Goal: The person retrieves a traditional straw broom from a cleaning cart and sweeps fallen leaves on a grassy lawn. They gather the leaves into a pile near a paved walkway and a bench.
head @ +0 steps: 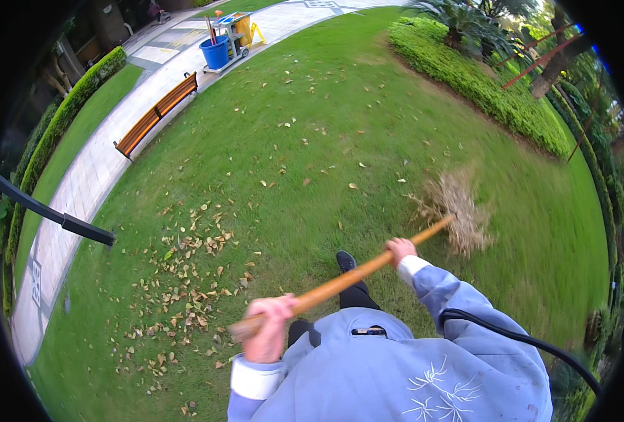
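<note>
A broom with a long wooden handle (343, 279) runs slantwise across my body. My left hand (268, 327) grips it near its butt end, close to my waist. Farther along the shaft, my right hand (400, 251) is closed around it too. The broom's bristle head (455, 213), a bundle of dry twigs, is blurred over the grass to the front right; whether it touches the lawn I cannot tell. Fallen leaves (185, 285) lie thickly on the lawn (291, 227) to the left, with others scattered ahead.
A slatted wooden bench (156, 115) stands beside the paved path (98, 137) at left. Beyond it is a cleaning cart (235, 45) with a blue bucket (215, 53) and a yellow sign (258, 33). A planted bed (481, 95) with slanting poles borders the right. A person sits far off.
</note>
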{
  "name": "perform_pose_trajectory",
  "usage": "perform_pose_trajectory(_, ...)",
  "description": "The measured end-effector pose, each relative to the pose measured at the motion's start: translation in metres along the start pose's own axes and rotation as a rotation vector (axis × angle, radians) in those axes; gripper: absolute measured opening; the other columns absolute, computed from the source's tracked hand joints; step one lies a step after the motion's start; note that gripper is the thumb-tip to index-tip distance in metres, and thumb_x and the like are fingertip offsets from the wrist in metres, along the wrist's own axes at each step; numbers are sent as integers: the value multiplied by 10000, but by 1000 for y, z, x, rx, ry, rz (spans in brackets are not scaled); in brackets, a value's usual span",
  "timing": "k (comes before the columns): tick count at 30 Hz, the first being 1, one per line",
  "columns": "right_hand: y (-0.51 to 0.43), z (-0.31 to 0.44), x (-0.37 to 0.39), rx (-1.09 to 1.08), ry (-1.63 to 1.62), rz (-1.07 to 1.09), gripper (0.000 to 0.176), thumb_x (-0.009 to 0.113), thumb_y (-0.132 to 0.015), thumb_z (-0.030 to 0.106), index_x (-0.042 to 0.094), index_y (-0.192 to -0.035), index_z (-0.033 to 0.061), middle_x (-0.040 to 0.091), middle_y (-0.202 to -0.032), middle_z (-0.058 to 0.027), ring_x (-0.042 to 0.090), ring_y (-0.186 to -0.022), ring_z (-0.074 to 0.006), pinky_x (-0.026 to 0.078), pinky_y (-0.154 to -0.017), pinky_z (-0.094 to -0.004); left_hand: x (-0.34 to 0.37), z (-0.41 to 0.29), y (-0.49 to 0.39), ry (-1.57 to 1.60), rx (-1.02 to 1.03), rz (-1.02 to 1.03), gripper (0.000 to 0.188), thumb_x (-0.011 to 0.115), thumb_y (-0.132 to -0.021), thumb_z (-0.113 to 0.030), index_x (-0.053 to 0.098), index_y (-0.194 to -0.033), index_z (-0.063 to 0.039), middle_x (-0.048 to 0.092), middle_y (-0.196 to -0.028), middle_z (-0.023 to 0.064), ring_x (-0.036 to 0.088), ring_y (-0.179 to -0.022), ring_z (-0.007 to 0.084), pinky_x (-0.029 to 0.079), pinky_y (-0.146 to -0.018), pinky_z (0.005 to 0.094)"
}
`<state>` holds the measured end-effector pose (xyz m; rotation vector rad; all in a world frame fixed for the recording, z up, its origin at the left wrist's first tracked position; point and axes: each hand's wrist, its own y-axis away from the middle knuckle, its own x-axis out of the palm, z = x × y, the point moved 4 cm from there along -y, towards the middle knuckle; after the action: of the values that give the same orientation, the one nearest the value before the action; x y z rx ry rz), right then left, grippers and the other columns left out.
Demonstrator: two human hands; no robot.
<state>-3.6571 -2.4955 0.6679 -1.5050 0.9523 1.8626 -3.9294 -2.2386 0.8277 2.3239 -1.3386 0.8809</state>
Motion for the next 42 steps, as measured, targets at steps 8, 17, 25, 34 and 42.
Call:
perform_pose_trajectory(8, -76, 154, 43, -681, 126, 562, 168, 605, -751, 238, 628, -911, 191, 630, -848, -42, 616, -855, -231, 468, -719, -422, -59, -68, 22, 100, 239, -632, 178, 535, -823, -60, 388, -753, -131, 417, -660, -23, 462, -619, 119, 275, -1024, 476)
perform_pose_trajectory(17, -129, 377, 3, -1355, -322, 264, 259, 747, -559, 291, 582, -741, 210, 589, -724, 37, 591, -794, -177, 407, -679, -348, 99, -103, 116, -915, 702, -982, 210, 498, -844, -201, 362, -698, -135, 299, -601, -12, 380, -636, 156, 303, -966, 479)
perform_pose_trajectory(25, -156, 278, -91, -1183, -465, 9, 145, 689, -580, 255, 559, -625, 209, 555, -604, 27, 586, -698, -181, 384, -637, -370, 49, -152, 74, -622, 895, -864, 191, 421, -854, -227, 384, -684, -151, 317, -600, -21, 383, -624, 145, 349, -824, 378)
perform_pose_trajectory(34, -252, -155, -106, -153, -59, -682, 69, 582, -685, 147, 552, -626, 169, 544, -635, -23, 560, -669, -225, 399, -713, -395, 110, 101, -285, -244, 59, 66, 104, 629, -793, -178, 543, -798, -119, 602, -833, 23, 586, -954, 226, 287, -1016, 474)
perform_pose_trajectory(42, -255, -289, -58, 106, 51, -291, 30, 558, -743, 191, 580, -724, 181, 558, -741, -22, 558, -804, -234, 387, -711, -409, 163, 204, -330, -72, -250, 174, 111, 606, -796, -58, 504, -801, -101, 561, -911, 73, 473, -1075, 285, 267, -1009, 462)
